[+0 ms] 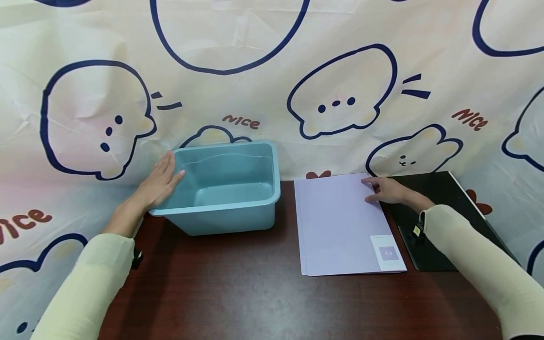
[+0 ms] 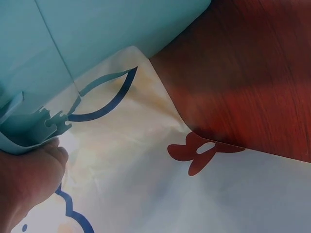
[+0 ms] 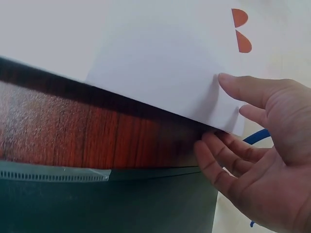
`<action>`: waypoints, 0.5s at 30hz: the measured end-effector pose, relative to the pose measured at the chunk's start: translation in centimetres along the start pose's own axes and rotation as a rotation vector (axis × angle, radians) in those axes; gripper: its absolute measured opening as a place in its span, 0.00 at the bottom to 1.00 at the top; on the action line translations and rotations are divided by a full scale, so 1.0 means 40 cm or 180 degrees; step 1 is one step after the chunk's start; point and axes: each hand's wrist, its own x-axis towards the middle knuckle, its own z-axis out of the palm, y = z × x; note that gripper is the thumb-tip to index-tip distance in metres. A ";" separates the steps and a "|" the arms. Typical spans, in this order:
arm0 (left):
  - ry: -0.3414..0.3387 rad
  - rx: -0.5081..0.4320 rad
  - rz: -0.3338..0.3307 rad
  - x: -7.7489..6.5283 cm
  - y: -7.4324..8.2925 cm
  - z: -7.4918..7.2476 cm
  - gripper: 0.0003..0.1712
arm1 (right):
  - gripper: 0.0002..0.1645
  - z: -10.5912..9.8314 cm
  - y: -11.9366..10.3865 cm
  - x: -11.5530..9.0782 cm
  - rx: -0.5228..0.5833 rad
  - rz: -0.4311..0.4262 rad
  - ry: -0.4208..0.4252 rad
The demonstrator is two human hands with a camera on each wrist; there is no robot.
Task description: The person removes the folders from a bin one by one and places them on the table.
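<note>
A light blue plastic bin (image 1: pixel 231 219) stands against the patterned backdrop. My left hand (image 1: pixel 159 184) rests on its left rim, fingers straight and the thumb over the inside; in the left wrist view that hand (image 2: pixel 31 182) shows at the bin's edge. To the right lies a lilac folder (image 1: pixel 335 222) with a pale label near its lower right corner. My right hand (image 1: pixel 391 191) pinches its far right edge. The right wrist view has the thumb on top of the folder (image 3: pixel 160 73) and several fingers tucked under the edge.
A dark green folder (image 1: pixel 429 259) lies under my right forearm, beside the lilac one. A clear notched strip (image 3: pixel 53 174) runs along its edge. The brown wooden table (image 1: pixel 238 283) meets a cartoon-printed cloth (image 1: pixel 263 94) behind and at both sides.
</note>
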 end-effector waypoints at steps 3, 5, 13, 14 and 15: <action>-0.0007 0.0049 0.0015 0.006 -0.001 -0.001 0.51 | 0.42 -0.006 -0.002 -0.006 -0.0090 -0.0093 0.0053; -0.0012 0.0084 0.0044 0.009 -0.001 -0.002 0.51 | 0.41 -0.013 -0.004 -0.010 -0.0160 -0.0193 0.0118; -0.0018 0.0424 0.0038 -0.001 0.004 -0.015 0.54 | 0.40 -0.081 -0.055 -0.036 -0.0570 -0.0395 0.0361; -0.0006 0.0480 0.0035 -0.001 0.007 -0.020 0.54 | 0.39 -0.096 -0.068 -0.044 -0.0640 -0.0397 0.0405; 0.0008 0.0549 0.0042 0.000 0.011 -0.026 0.55 | 0.38 -0.111 -0.080 -0.050 -0.0719 -0.0414 0.0464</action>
